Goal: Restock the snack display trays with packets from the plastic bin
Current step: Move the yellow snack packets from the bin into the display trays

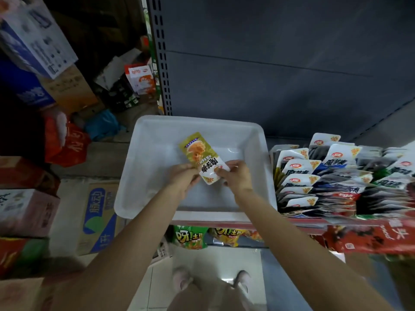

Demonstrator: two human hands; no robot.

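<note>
I saw one yellow-green packet (203, 157), marked "20%" on its near corner, held over the white plastic bin (152, 140): left hand (183, 177) and right hand (235, 176) both pinched it. Display packets (314, 176) crowded the right, uncountable.

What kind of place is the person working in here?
Most likely a small shop or its stock corner. Rows of snack packets stand on a metal shelf, cardboard cartons are piled on the floor, and both hands hold one packet over a white bin.
</note>
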